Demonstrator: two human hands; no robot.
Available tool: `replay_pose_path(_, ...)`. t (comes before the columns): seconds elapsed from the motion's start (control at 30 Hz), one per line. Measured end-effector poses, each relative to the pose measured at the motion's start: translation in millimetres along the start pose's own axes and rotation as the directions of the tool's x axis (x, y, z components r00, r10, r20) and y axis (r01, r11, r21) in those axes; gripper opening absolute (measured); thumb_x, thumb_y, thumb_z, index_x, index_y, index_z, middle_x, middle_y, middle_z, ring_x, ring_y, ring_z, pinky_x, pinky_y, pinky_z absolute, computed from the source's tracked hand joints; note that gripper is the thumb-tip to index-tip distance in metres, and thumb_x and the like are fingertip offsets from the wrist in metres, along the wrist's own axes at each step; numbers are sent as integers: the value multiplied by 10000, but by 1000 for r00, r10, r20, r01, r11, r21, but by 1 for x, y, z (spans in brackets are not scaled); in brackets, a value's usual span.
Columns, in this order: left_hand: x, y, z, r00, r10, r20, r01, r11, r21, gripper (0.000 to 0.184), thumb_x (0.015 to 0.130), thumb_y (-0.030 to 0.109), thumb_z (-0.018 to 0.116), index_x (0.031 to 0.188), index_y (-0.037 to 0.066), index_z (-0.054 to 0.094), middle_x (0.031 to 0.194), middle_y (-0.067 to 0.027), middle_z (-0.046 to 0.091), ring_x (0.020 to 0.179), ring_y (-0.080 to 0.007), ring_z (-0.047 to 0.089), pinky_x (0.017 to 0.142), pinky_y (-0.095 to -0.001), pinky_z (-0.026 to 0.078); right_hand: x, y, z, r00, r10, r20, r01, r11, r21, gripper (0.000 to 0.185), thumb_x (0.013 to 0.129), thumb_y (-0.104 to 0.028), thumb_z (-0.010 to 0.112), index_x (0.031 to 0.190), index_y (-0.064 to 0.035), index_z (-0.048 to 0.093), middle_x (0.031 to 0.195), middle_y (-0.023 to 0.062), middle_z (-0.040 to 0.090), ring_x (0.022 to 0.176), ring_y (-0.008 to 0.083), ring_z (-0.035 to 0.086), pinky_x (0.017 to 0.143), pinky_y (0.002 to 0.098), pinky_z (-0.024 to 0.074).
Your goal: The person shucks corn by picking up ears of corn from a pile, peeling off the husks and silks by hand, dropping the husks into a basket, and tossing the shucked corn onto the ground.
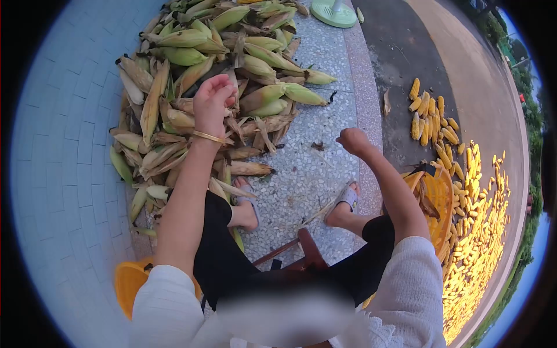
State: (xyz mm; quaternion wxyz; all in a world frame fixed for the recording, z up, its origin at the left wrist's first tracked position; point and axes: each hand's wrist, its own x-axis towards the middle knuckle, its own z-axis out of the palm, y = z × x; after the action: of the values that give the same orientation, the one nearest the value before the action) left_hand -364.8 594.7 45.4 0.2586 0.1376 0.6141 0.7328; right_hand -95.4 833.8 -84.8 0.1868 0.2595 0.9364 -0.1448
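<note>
My left hand (212, 103), with a gold bangle at the wrist, is over the pile of corn ears in their husks (184, 57). Its fingers are loosely bent and a little apart, and I see nothing held in them. Below and beside it are dry brown husks (174, 155) and a greener unhusked ear (304, 94). My right hand (355, 142) is closed above the speckled floor (307, 174), apart from the pile. Whatever its fingers might hold is hidden.
At right, a yellow plastic basket (444, 194) contains some husk. Husked cobs (428, 116) lie on the dark ground, with many more (478, 243) spread beyond. An orange bucket (130, 284) stands at lower left. A green round base (333, 13) is at the top.
</note>
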Motion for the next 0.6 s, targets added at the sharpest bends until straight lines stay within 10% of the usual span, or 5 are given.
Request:
replay_pose_path(0.27, 11, 17, -90, 933, -93, -347, 8, 971, -238, 258, 844, 35, 550, 1098, 14, 506, 969, -85, 593, 886, -196, 583, 753, -315, 463, 168, -168, 37, 978, -139, -154, 171, 960, 222, 285, 815, -335, 585, 823, -61, 660, 799, 197, 642, 778, 382, 619, 716, 461, 488)
replay_pose_path(0.43, 10, 15, -105, 902, -74, -424, -45, 964, -264, 232, 839, 42, 555, 1069, 29, 527, 937, -69, 597, 870, -186, 584, 745, -306, 459, 197, -297, 21, 811, -422, -406, 542, 803, 247, 435, 712, -217, 679, 1084, -37, 544, 1063, 169, 584, 1005, 323, 565, 834, 437, 451)
replay_pose_path(0.6, 10, 10, -99, 924, -160, -347, 41, 945, -326, 217, 836, 53, 562, 1051, 39, 542, 935, -58, 601, 857, -174, 587, 735, -301, 456, 236, -354, 27, 923, -265, -278, 302, 948, 97, 609, 640, -250, 735, 1142, -30, 469, 1123, 140, 561, 1066, 304, 535, 879, 471, 389)
